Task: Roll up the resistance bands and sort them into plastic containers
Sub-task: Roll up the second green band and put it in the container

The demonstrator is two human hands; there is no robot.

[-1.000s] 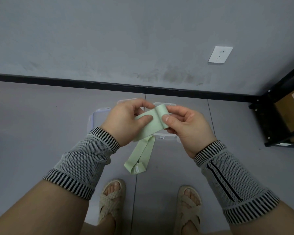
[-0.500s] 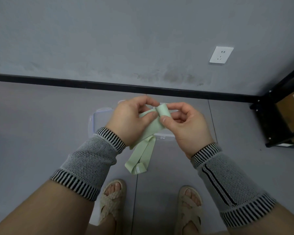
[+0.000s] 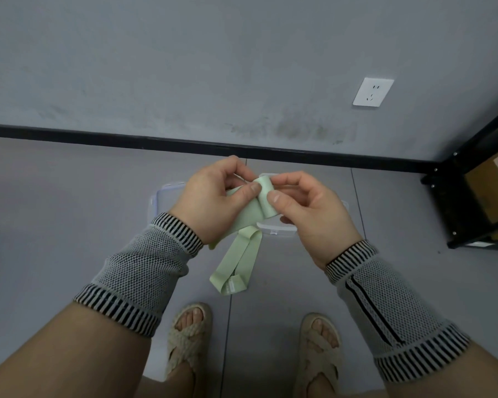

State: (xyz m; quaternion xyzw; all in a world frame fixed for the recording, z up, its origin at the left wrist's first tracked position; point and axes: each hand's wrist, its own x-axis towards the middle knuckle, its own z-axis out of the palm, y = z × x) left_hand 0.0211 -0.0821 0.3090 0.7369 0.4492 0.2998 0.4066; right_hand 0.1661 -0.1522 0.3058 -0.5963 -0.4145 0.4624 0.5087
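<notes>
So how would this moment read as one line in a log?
step: rolling green resistance band | left hand: pinches band | right hand: pinches roll | tail: hanging loose | plastic containers: on floor below

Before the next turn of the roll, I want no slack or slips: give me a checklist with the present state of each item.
1. Left hand holds the pale green band with its thumb pressing the flat part: ok.
2. Right hand pinches the rolled end: ok.
3. Roll tight and even: cannot tell, fingers cover its ends.
4. Tail hangs free, off the floor: ok.
5. Plastic container sits below the hands: ok.
6. Container open: cannot tell, mostly hidden.
</notes>
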